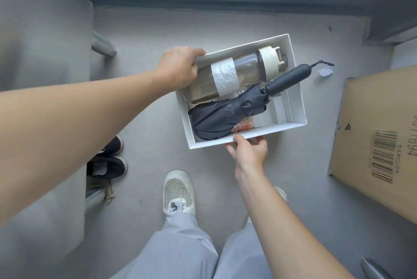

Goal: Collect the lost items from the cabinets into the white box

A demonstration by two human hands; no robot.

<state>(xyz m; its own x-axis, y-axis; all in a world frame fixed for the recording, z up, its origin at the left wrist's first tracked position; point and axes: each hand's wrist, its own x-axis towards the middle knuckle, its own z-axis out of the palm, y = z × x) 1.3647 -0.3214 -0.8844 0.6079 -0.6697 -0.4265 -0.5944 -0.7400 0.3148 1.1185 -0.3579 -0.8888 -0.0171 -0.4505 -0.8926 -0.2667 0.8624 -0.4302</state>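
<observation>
storage or locker room: grey metal cabinets (40, 75), cardboard carton (379, 143).

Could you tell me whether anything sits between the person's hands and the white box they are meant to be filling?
Nothing visible does. The left hand already grips the white box at its far-left corner, and the right hand holds its near rim. The bottle and folded umbrella lie inside it.

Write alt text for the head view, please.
Both hands hold a white box above a grey floor: left hand on its far-left corner, right hand on its near edge. Inside lie a taped bottle and a folded dark umbrella.
</observation>
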